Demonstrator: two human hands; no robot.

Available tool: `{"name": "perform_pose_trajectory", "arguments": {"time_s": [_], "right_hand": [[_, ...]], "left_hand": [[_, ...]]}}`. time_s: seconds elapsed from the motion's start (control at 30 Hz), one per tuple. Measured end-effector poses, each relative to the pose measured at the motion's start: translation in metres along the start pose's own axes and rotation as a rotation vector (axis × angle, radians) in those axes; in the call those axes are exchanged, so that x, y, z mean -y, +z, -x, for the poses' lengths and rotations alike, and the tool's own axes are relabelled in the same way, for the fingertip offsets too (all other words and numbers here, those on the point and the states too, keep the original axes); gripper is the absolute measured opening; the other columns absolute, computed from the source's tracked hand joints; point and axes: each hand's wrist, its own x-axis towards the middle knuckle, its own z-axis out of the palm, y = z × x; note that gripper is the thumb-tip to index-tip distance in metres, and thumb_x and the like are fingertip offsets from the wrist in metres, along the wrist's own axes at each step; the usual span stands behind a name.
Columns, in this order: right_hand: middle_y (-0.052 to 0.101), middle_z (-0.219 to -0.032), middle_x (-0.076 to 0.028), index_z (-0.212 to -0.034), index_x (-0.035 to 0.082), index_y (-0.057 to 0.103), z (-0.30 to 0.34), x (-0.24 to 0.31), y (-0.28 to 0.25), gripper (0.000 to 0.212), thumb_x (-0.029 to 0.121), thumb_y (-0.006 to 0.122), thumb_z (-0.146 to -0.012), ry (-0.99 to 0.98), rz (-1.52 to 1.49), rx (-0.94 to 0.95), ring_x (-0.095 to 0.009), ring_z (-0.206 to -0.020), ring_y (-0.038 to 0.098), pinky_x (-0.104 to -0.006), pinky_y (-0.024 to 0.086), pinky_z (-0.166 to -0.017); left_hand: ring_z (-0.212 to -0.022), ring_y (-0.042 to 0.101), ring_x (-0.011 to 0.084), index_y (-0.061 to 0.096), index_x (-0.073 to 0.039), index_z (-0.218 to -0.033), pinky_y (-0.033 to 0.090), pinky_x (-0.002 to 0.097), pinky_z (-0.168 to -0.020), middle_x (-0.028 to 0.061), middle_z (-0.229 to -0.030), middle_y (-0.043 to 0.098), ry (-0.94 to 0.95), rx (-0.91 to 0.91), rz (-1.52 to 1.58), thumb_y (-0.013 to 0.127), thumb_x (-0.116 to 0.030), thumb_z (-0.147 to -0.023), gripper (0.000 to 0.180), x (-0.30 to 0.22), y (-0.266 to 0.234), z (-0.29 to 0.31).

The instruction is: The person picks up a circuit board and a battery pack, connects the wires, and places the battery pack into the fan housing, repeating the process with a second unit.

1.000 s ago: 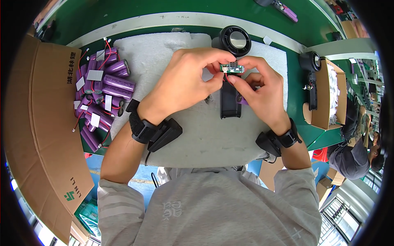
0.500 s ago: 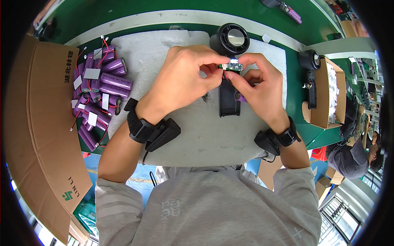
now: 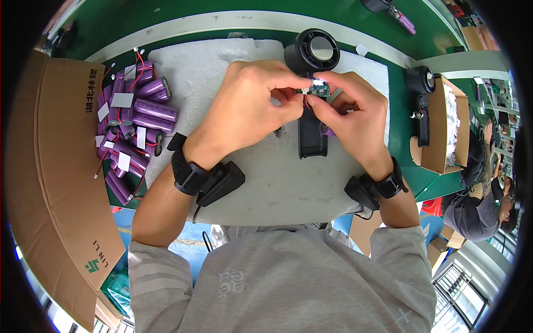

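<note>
Circuit board (image 3: pixel 320 91) was pinched by left hand (image 3: pixel 244 108) and right hand (image 3: pixel 361 118), judged light, fragile, best edge-held.

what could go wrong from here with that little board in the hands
The small circuit board is held only by the fingertips of the left hand and right hand, so it might slip. The thin red wire beside them could get tugged loose. In the heap of purple cells, the loose leads might tangle.
</note>
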Motion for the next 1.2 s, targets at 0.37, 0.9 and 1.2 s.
{"name": "perform_pose_trajectory", "arguments": {"time_s": [0.37,0.9,1.2], "right_hand": [[0.064,-0.083,-0.002,-0.102,0.002,0.069,-0.001,0.000,0.001,0.031,0.000,0.078,-0.073,-0.042,0.044,-0.009,-0.002,-0.052,0.055,-0.0176,0.038,-0.045],[0.064,-0.084,-0.003,-0.102,0.000,0.065,-0.002,-0.001,-0.004,0.015,0.007,0.068,-0.089,0.237,-0.202,0.065,-0.005,-0.052,0.055,-0.0199,0.039,-0.042],[0.064,-0.084,-0.003,-0.100,0.002,0.066,-0.003,-0.002,-0.005,0.016,0.007,0.071,-0.085,0.233,-0.186,0.097,-0.005,-0.053,0.053,-0.0207,0.039,-0.045]], "left_hand": [[-0.076,0.068,0.0151,0.071,0.000,-0.100,0.056,0.0254,-0.070,0.0090,-0.084,0.068,-0.041,0.004,0.039,0.066,0.008,-0.077,0.025,0.000,0.002,0.002],[-0.081,0.060,0.0110,0.058,-0.005,-0.111,0.052,0.0278,-0.076,0.0039,-0.102,0.060,-0.228,0.151,0.165,0.066,0.000,-0.081,0.032,-0.003,0.000,0.000],[-0.080,0.060,0.0110,0.054,-0.007,-0.113,0.048,0.0265,-0.068,0.0030,-0.100,0.060,-0.224,0.105,0.112,0.063,0.001,-0.081,0.034,-0.006,0.011,0.003]]}}
